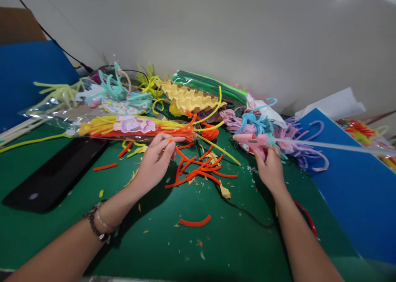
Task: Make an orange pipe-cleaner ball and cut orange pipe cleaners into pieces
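My right hand grips a pink hot glue gun by its handle, nozzle turned to the left. A long translucent glue stick runs out of its back to the right. Between the thumb and fingers of my left hand is an orange pipe cleaner piece, mostly hidden by the fingers. The glue gun and the left hand are well apart. On the green table between them lies a loose pile of cut orange pipe cleaners. One short orange piece lies alone nearer the front.
A black phone-like slab lies at left. Behind are bagged yellow and orange pipe cleaners, an egg-carton sheet, green pipe cleaners and pastel bundles. Blue panels flank the table. A black cable crosses it.
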The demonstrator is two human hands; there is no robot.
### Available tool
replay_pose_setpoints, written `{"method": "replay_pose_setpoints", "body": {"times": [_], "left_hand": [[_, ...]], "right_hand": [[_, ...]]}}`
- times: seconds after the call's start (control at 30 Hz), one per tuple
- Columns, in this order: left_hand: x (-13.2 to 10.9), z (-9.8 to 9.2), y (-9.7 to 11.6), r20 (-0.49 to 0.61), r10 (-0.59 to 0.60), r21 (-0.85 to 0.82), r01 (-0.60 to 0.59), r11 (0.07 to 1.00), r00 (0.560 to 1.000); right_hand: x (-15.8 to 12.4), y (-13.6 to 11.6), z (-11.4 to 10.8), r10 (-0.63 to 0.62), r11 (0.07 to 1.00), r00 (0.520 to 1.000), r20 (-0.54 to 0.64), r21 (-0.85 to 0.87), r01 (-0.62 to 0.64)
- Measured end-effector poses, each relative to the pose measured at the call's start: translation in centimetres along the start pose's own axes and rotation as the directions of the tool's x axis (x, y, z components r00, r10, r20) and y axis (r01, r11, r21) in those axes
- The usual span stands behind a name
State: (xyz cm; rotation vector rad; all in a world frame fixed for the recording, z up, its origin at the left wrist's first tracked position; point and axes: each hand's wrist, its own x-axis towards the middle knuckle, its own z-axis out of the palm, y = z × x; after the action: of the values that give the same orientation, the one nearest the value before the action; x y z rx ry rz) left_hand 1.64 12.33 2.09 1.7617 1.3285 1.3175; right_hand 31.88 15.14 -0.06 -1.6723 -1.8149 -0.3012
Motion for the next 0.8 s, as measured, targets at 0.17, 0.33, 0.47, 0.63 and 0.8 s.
{"method": "replay_pose_setpoints", "body": {"times": [0.17, 0.33, 0.47, 0.63, 0.8], "left_hand": [[0.0, -0.3, 0.8, 0.023, -0.011, -0.034, 0.012, 0.999, 1.0], [-0.4, -1.0, 2.5, 0.097, -0.052, -0.105, 0.063, 0.992, 0.994], [-0.9, -2.0, 3.9, 0.153, -0.095, -0.232, 0.129, 0.964, 0.984], [-0.4, -3.0, 3.9, 0.192, -0.157, -0.32, 0.213, 0.923, 0.969], [0.0, -3.3, 2.3, 0.195, -0.177, -0.292, 0.23, 0.929, 0.965]], "right_hand": [[-0.3, -0.7, -0.3, -0.046, 0.999, 0.992, 0.121, 0.007, 0.046], [-0.4, -1.1, -0.3, -0.047, 0.999, 0.982, 0.181, -0.018, 0.051], [-0.2, -1.4, -1.3, -0.042, 0.996, 0.976, 0.212, -0.068, 0.057], [-1.1, -3.2, -5.4, 0.012, 0.911, 0.975, 0.222, -0.404, 0.081], [-3.1, -7.1, -9.2, -0.058, 0.992, 0.893, 0.447, -0.071, 0.1]]}}
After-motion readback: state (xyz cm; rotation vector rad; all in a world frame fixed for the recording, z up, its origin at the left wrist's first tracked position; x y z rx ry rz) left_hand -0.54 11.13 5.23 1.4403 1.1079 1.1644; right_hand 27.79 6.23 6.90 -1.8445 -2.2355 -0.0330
